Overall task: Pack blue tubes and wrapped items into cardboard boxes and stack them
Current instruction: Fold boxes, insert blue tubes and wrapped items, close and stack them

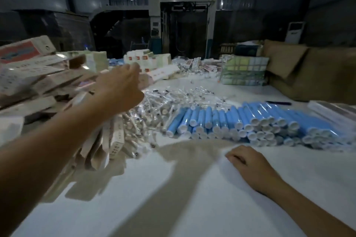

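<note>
Far left, a heap of flat cardboard boxes (pixel 28 75) lies jumbled, some tilted; whether any are filled cannot be told. The left hand (pixel 119 86) is raised over the heap's right edge, reaching away from the camera; it is blurred, fingers bent forward, and whether it holds anything cannot be told. Below it, more flat box blanks (pixel 107 140) lean on the tabletop (pixel 173 198). Centre, a loose spread of clear wrapped items (pixel 173 98) lies unpacked. Just right of them, the blue tubes (pixel 250 121) lie stacked in a long row, white caps toward the camera, also unpacked. The right hand (pixel 248 161) rests on the tabletop near the tubes, fingers loosely curled, holding nothing. Judgement: early to middle stage; most tubes and wrapped items remain to pack, no neat stack visible.
</note>
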